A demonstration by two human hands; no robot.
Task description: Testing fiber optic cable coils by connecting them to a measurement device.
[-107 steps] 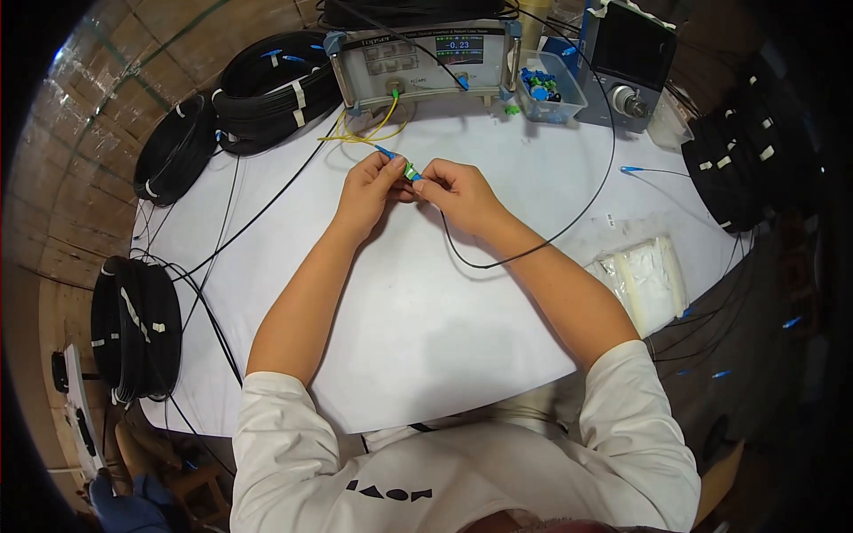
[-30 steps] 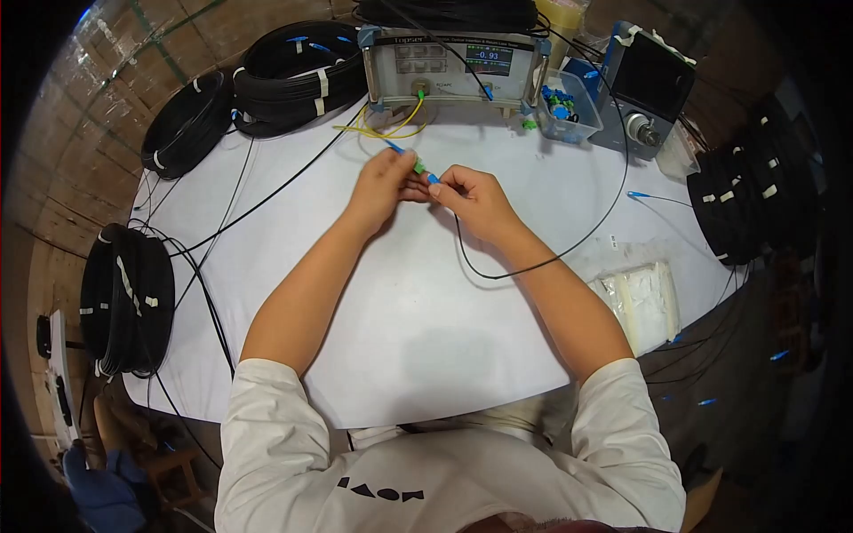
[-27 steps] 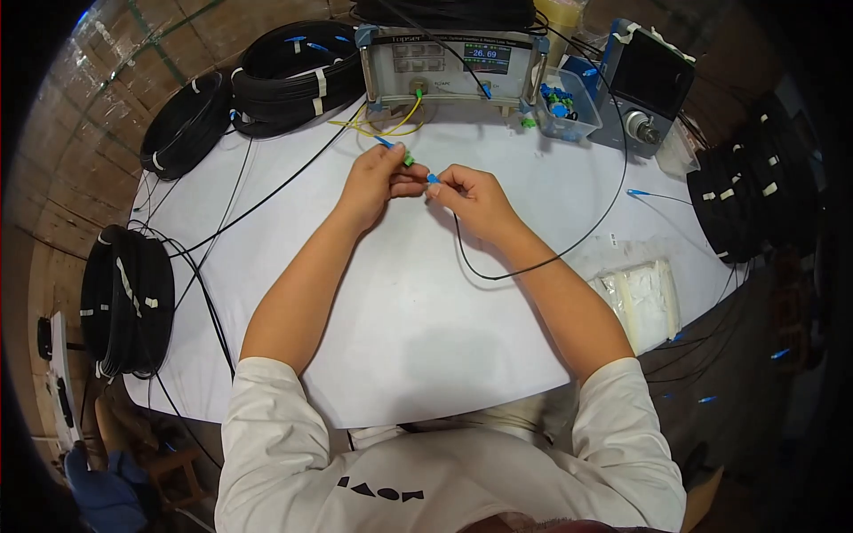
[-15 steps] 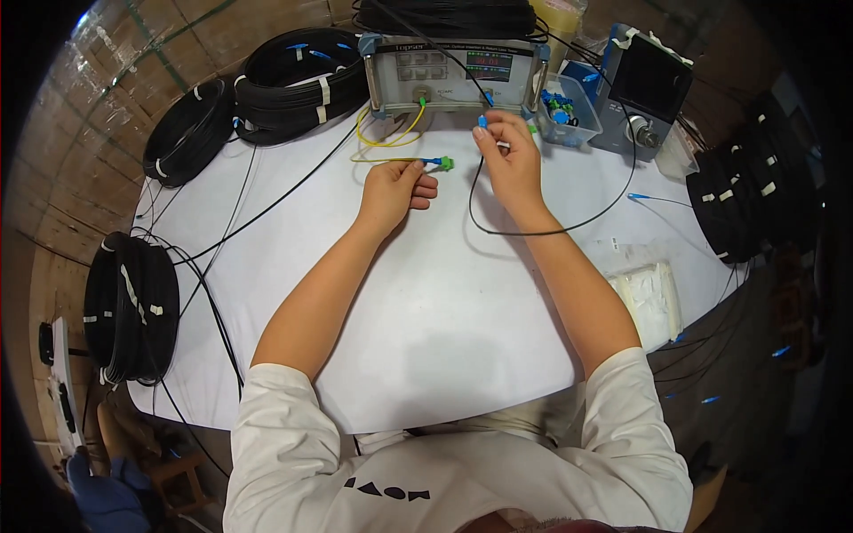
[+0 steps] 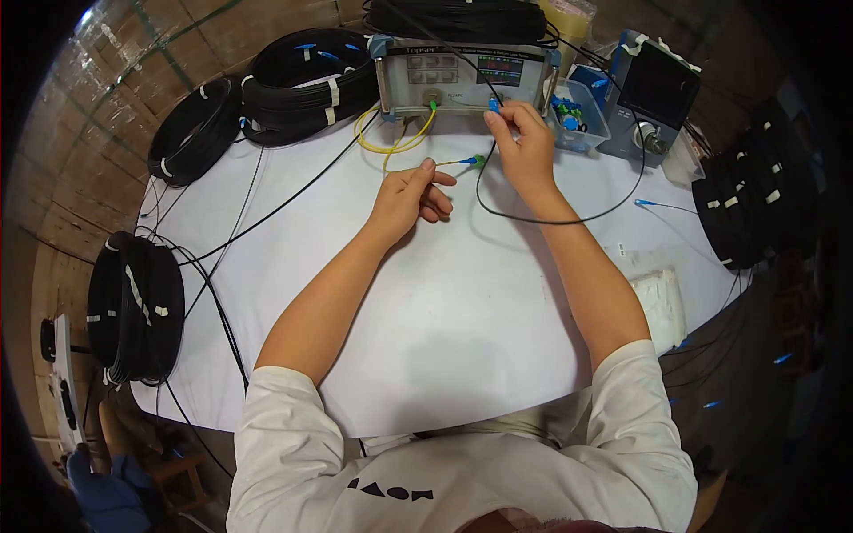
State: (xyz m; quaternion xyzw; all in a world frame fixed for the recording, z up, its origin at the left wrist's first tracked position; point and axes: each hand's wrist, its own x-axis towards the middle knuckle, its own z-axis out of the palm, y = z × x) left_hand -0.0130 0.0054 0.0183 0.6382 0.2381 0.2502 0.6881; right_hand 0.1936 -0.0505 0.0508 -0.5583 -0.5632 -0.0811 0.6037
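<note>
— What's in your right hand?
— My right hand (image 5: 524,147), upper centre of the head view, pinches a blue connector (image 5: 494,105) at the grey test instrument (image 5: 466,78); a black cable (image 5: 551,218) trails from it.
— And your left?
— My left hand (image 5: 407,194) lies loosely curled on the white table (image 5: 480,320), holding nothing, fingertips beside the green connector (image 5: 479,162).

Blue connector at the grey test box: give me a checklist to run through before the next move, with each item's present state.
1. Right hand pinches the small blue connector: ok.
2. Connector at the front of the grey test box: ok.
3. Connector seated in a port: cannot tell.
4. Thin black cable loops freely on the white table: ok.
5. Left hand holds the green-tipped connector: not ok, it lies just beyond the fingertips.
</note>
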